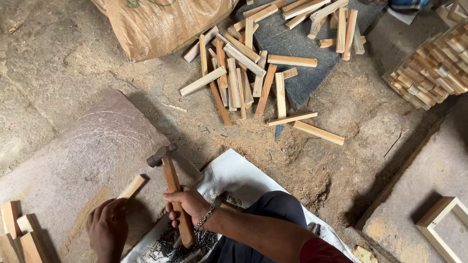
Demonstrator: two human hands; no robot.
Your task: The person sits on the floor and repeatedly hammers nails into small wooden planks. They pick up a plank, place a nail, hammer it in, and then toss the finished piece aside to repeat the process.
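The right hand (187, 204) is clenched around the wooden handle of a head-heavy hammer (170, 182), best gripped low, while the left hand (108, 226) pinches a light, stiff wood strip (131, 187) on the near-left stone slab (87, 146)

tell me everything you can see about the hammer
The hammer has a dark metal head, rounded at one end, on a reddish-brown wooden handle that looks worn. The right hand grips the handle low down, near its butt, with the head raised and tilted up to the left over a scratched stone slab. The butt end lies over a pile of dark nails. The head touches nothing. The left hand holds a small wood strip just beside it.
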